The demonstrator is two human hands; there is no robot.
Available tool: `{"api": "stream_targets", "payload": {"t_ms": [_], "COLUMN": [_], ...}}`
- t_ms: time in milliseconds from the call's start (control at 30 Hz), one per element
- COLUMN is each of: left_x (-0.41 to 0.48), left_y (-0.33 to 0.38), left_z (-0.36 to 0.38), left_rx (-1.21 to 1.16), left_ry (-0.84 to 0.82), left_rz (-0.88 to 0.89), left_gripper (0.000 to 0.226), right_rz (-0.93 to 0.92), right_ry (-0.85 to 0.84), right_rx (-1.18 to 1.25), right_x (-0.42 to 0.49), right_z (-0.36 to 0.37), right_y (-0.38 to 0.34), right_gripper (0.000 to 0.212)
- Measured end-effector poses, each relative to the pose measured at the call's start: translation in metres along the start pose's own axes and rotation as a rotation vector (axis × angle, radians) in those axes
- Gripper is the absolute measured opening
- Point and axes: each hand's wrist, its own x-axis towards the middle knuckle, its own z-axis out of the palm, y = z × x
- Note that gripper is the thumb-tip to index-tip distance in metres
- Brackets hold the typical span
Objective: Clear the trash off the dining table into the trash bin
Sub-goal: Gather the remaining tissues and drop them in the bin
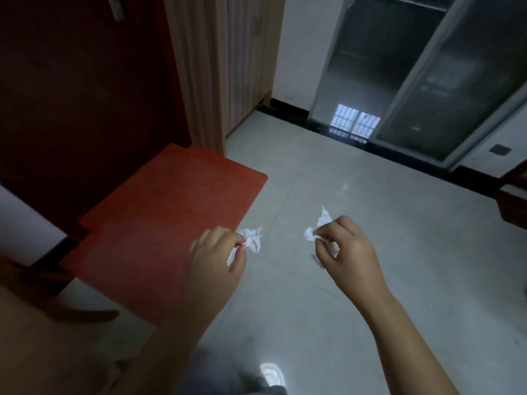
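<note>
While both arms reach out over the pale floor, each hand pinches a crumpled white tissue. The left hand holds its tissue at the right edge of the red mat. The right hand holds the other tissue just right of it, the two apart. A glass door stands far right.

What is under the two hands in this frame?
The right hand, pinching the right tissue, hangs over pale floor; the left hand, pinching the left tissue, over the red mat edge. The hands cover whatever lies directly beneath them.
</note>
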Motion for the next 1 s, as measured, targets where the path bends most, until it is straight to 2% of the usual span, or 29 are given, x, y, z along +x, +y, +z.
{"api": "stream_targets", "payload": {"t_ms": [167,300,467,667,900,1000], "left_x": [0.055,0.114,0.163,0.173,0.188,0.207], "left_y": [-0.074,-0.134,-0.21,-0.267,-0.33,-0.363], "left_z": [-0.001,-0.016,-0.05,-0.088,-0.133,-0.149], "left_rx": [0.036,0.038,0.039,0.103,0.234,0.275], "left_ry": [0.046,0.086,0.23,0.39,0.546,0.595], "left_rz": [-0.106,-0.179,-0.303,-0.425,-0.619,-0.726], "left_gripper": [0.02,0.019,0.018,0.015,0.018,0.008], "right_rz": [-0.166,-0.266,-0.431,-0.595,-0.766,-0.833], "right_ry": [-0.102,-0.161,-0.277,-0.372,-0.557,-0.607], "right_rx": [0.034,0.071,0.068,0.136,0.259,0.313], "right_x": [0.096,0.172,0.259,0.312,0.367,0.399], "right_z": [0.068,0.124,0.191,0.264,0.364,0.404], "right_y": [-0.021,-0.06,-0.128,-0.193,-0.27,-0.309], "right_gripper": [0.011,0.023,0.024,0.012,0.009,0.009]}}
